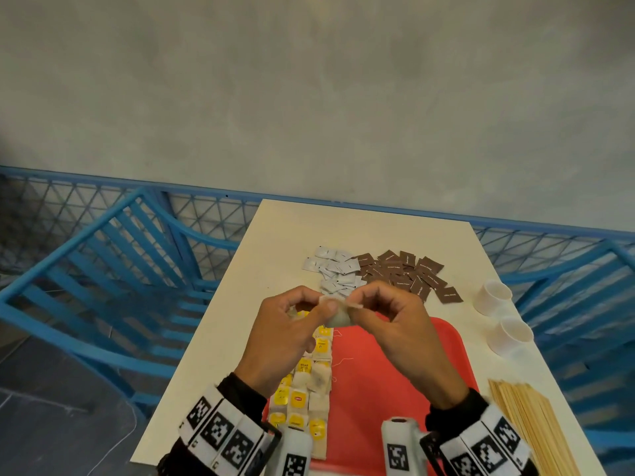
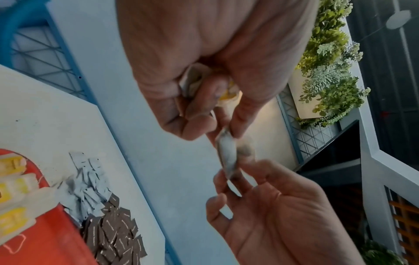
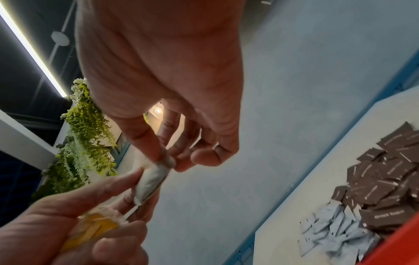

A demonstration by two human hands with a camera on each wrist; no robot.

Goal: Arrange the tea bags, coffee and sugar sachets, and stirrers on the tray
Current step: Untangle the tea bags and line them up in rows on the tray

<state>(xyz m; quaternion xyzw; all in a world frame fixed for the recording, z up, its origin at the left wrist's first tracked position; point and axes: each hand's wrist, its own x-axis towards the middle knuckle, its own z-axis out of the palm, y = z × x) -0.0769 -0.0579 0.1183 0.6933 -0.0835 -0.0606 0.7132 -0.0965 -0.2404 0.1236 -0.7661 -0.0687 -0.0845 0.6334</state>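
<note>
Both hands are raised above the far end of the red tray [image 1: 395, 379] and pinch one pale tea bag [image 1: 338, 317] between them. My left hand [image 1: 292, 324] pinches its left end and also keeps more tea bags [image 2: 226, 93] with yellow tags tucked under its curled fingers. My right hand [image 1: 388, 317] pinches the bag's right end [image 3: 163, 165] between thumb and forefinger. Rows of yellow-tagged tea bags [image 1: 305, 389] lie along the tray's left side. White sachets [image 1: 335, 273] and brown sachets [image 1: 409, 274] lie in heaps beyond the tray. Wooden stirrers [image 1: 529, 427] lie at the right.
Two white paper cups [image 1: 491, 297] [image 1: 513, 334] stand on the table [image 1: 446, 235] right of the tray. Blue slatted chairs [image 1: 113, 280] flank the table on both sides, and a blue mesh railing [image 1: 213, 207] runs behind it against a grey wall.
</note>
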